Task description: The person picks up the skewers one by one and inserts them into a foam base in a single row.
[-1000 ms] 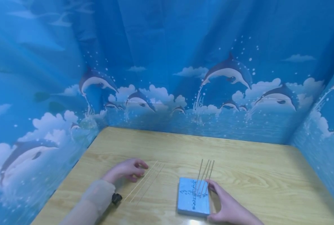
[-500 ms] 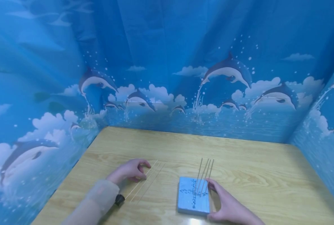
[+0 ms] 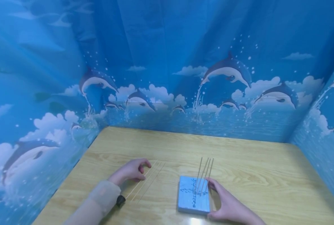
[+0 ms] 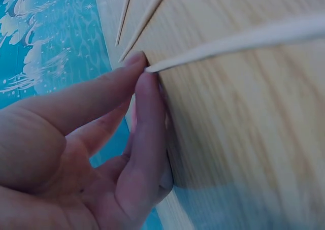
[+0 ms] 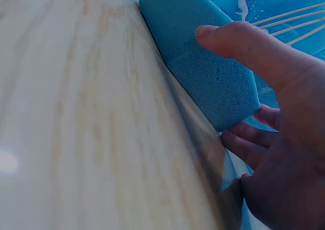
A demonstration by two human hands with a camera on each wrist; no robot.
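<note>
My left hand [image 3: 131,170] is over the leftmost of 3 thin wooden skewers lying side by side on the table. In the left wrist view its thumb and forefinger meet at the tapered tip of that skewer [image 4: 244,41], pinching it. The other skewers [image 4: 147,18] lie beyond the fingertips. My right hand [image 3: 226,204] grips the right side of a blue foam block [image 3: 187,201], thumb on the near face and fingers at the far corner. Several sticks [image 3: 199,172] stand slightly tilted in the block's top, which is dotted with small dark holes.
The wood-grain table [image 3: 248,168] extends behind and to the right of the block. A blue curtain [image 3: 161,118] printed with dolphins closes off the back and both sides. A black device [image 3: 121,200] sits under the left wrist.
My left hand has shifted slightly right, and its thumb and forefinger have come down onto the leftmost skewer. The right hand keeps its grip on the foam block.
</note>
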